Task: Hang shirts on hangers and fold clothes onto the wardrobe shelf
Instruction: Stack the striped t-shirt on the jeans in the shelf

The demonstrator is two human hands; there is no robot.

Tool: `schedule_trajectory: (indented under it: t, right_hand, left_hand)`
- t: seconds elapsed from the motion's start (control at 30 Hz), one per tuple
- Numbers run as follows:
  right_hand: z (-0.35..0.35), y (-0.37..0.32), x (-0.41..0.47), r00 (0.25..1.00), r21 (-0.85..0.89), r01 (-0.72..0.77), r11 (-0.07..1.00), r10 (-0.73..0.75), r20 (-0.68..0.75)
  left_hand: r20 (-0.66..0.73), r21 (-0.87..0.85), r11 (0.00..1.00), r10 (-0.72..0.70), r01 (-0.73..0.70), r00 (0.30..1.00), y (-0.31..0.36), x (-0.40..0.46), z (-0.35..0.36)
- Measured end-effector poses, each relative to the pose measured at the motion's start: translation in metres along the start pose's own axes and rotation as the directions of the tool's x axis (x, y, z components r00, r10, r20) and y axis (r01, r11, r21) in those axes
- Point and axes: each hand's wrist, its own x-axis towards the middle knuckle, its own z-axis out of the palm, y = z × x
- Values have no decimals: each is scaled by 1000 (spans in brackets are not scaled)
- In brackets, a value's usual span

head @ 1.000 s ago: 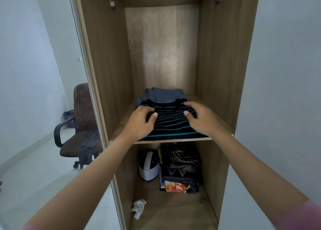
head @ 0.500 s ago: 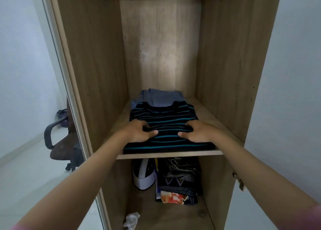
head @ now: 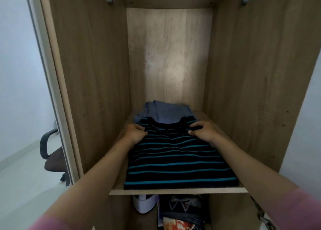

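Observation:
A folded black shirt with teal stripes [head: 177, 162] lies on the wooden wardrobe shelf [head: 177, 191], partly on top of a folded blue-grey garment [head: 166, 111] behind it. My left hand [head: 134, 133] rests on the shirt's left shoulder with curled fingers gripping the fabric near the collar. At the right shoulder my right hand [head: 203, 133] does the same, its fingertips bunching the cloth beside the neckline. Both forearms reach into the wardrobe over the shelf's front edge.
Below the shelf sit a white rounded object [head: 144, 204] and a pile of dark clothes [head: 182, 212]. Wooden side walls [head: 97, 73] close in on both sides. A brown office chair [head: 52, 158] stands outside at the left. A metal hinge [head: 260, 214] hangs at lower right.
Both hands slid from the shirt's middle up to its collar end and now pinch the shoulders. The view moved closer and lower toward the shelf.

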Motion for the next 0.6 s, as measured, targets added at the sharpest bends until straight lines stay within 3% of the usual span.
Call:
schedule_trajectory:
  t: [0.13,0.23,0.33,0.43,0.5,0.6]
  right_hand:
    - [-6,-8,2,997,319,-41,947,57,-42]
    - [-13,-11,0,987,365,106,925,-52,-154]
    - [-22,-20,1,957,401,233,886,-136,-257]
    - [-27,-25,12,952,261,226,939,-157,-262]
    - [-26,-25,11,945,-15,190,982,-187,-267]
    - [-9,-20,-4,900,-302,312,901,-382,-211]
  left_hand:
    - [-9,-324,942,-93,86,996,7,5,-8]
    - [-33,-463,884,-86,61,996,18,2,-12]
    - [-125,-488,870,14,-74,992,31,2,-14]
    - [-147,-330,929,123,-166,981,36,11,-13]
    - [-132,-100,973,192,-206,973,33,12,-9]
    - [-21,282,897,361,-341,932,25,-1,6]
